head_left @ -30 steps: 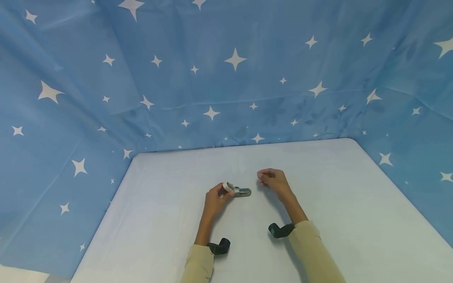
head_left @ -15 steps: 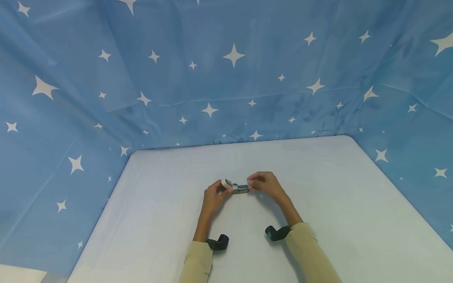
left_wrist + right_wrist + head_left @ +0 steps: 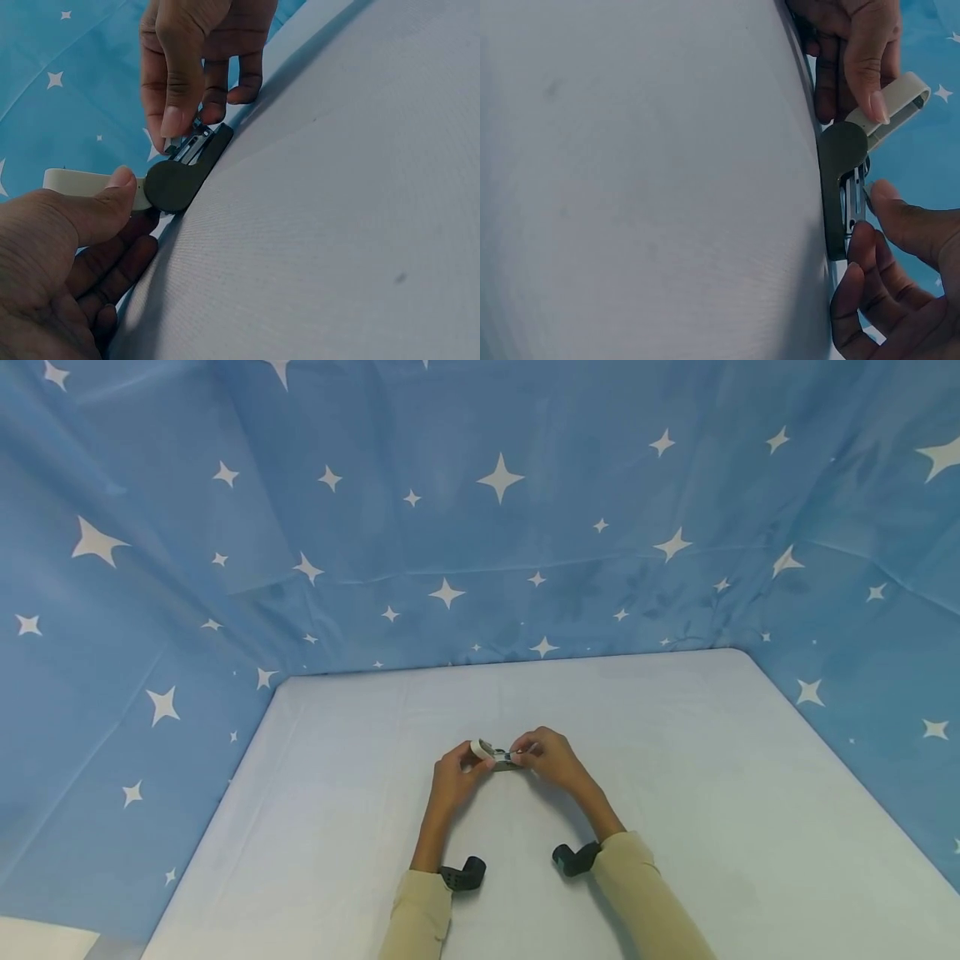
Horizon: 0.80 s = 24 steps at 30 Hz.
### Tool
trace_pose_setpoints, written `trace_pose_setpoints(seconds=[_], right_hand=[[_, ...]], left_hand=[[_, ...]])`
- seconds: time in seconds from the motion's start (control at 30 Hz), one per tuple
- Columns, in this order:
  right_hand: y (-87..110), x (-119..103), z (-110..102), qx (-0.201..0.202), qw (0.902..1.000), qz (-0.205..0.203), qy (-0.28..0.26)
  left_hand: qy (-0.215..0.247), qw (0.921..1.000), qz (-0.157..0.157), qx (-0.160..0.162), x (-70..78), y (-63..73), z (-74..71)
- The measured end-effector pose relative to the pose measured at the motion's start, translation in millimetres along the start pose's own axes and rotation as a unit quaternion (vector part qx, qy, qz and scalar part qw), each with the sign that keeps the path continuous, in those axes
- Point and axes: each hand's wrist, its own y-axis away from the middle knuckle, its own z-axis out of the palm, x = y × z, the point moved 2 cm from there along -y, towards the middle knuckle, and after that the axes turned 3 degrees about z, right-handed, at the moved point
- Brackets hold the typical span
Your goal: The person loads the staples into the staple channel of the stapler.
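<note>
A small stapler [image 3: 502,766] with a white top and dark green base lies opened up on the table, its metal magazine [image 3: 196,145] exposed. My left hand [image 3: 452,781] grips the raised white top [image 3: 900,97], thumb on its side and fingers beneath near the hinge. Over the magazine, my right hand [image 3: 552,760] pinches a small shiny strip of staples [image 3: 172,145] between thumb and index finger. The strip sits right at the magazine's edge in both wrist views, mostly covered by the fingertips. The other right fingers curl by the stapler's front end.
A white cloth covers the table [image 3: 337,793]. Behind and to both sides hangs a blue curtain [image 3: 480,543] with white stars. A dark wrist camera [image 3: 465,873] is strapped to the left wrist, another camera [image 3: 573,858] to the right.
My right hand has moved left from beyond the stapler's front end to over its magazine, carrying the strip. My left hand keeps holding the stapler in nearly the same place.
</note>
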Motion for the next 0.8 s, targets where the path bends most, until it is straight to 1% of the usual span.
trace_pose_setpoints(seconds=[0.1,0.23,0.43,0.53,0.63,0.8], right_hand=[[-0.2,0.9,1.8,0.005,0.9999,0.013,-0.002],[0.0,0.5,2.4,0.012,0.9998,0.016,0.002],[1.5,-0.7,3.3,0.027,0.9996,-0.004,0.006],[1.8,0.6,4.2,0.035,0.9993,-0.012,0.007],[2.1,1.4,4.8,0.04,0.9991,-0.015,0.005],[2.8,1.0,6.0,0.041,0.9991,-0.009,0.006]], left_hand=[[-0.002,1.0,-0.003,0.0,0.1,-0.1,0.1],[-0.005,1.0,-0.003,0.004,-0.1,-0.9,1.0],[-0.004,1.0,0.003,0.009,0.8,-1.3,1.1],[-0.009,0.9999,-0.001,0.006,0.1,-0.8,1.3],[-0.01,0.9999,-0.011,0.002,-0.6,-0.6,1.9],[-0.01,0.9999,-0.014,0.002,-0.8,-0.6,2.4]])
